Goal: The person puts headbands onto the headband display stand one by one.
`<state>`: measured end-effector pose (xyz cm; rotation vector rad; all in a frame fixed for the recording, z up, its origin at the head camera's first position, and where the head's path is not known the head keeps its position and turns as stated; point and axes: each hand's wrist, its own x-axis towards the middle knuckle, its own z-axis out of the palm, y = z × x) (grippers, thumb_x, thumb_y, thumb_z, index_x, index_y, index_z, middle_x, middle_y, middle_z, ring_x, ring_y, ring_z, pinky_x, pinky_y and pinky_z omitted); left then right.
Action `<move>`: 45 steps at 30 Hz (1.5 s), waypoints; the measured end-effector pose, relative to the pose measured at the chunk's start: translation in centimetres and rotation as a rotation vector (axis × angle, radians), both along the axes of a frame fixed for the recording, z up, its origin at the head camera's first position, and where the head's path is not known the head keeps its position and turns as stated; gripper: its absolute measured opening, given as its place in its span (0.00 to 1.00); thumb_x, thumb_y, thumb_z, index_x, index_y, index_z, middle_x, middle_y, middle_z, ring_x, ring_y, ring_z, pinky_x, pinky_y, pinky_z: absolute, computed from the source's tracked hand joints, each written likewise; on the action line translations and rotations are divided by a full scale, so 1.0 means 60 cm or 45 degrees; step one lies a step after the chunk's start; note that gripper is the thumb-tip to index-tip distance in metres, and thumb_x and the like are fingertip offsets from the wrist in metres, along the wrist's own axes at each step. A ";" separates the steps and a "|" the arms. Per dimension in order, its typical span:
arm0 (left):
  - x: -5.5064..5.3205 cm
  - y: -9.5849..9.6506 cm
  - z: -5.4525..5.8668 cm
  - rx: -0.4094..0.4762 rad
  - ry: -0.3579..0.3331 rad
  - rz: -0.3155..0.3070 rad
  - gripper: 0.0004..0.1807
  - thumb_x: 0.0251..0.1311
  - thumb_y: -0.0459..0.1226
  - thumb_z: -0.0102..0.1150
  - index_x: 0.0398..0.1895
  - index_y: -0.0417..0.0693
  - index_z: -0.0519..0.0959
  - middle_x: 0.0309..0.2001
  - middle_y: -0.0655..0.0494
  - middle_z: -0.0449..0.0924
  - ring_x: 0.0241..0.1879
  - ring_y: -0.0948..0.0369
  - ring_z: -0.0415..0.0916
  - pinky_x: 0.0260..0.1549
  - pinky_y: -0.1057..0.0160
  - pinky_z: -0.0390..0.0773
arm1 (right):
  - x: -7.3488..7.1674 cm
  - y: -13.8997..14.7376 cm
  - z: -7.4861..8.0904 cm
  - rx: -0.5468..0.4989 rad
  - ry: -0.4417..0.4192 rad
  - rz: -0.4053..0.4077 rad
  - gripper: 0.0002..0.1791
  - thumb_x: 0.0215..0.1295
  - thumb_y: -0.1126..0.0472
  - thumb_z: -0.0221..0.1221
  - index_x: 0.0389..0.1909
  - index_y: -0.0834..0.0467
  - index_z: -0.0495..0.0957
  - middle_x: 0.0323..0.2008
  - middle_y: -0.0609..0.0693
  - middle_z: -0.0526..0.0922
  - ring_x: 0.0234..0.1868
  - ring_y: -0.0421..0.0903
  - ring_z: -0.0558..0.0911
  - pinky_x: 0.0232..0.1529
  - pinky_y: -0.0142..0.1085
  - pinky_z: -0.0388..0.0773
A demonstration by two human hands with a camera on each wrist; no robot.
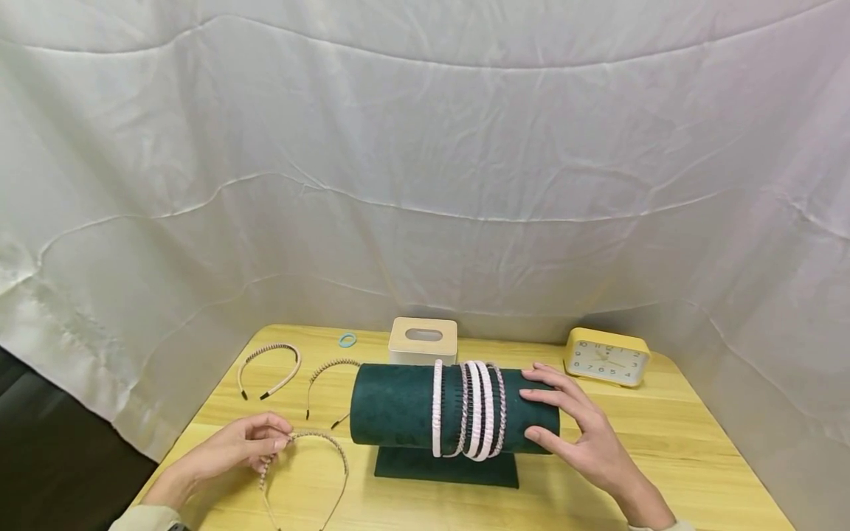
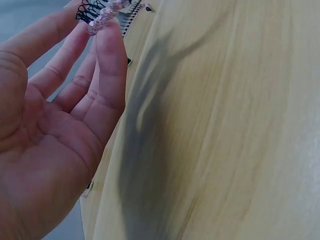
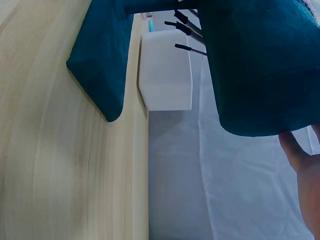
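Observation:
In the head view my left hand pinches a thin headband by its braided top, at the table's left front. The left wrist view shows a pink, glittery stretch of this headband with black comb teeth between thumb and fingers. My right hand rests on the right end of a dark green velvet roll stand, fingers spread over its end. Around the roll sit several headbands, white, pink and braided. From below, the right wrist view has fingertips touching the roll's end.
Two more headbands lie at the left, one in front of the left curtain and one beside the roll. A light-blue ring, a tissue box and a yellow clock stand along the back. Grey curtain encloses the table.

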<state>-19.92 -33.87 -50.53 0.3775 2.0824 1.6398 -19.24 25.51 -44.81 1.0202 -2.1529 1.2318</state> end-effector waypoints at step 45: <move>0.014 -0.012 0.030 0.455 -0.171 -0.391 0.26 0.82 0.26 0.44 0.80 0.43 0.69 0.64 0.56 0.73 0.44 0.61 0.85 0.43 0.59 0.92 | 0.000 0.001 0.000 -0.005 0.007 0.006 0.38 0.51 0.77 0.78 0.65 0.56 0.84 0.73 0.59 0.77 0.82 0.45 0.67 0.80 0.25 0.62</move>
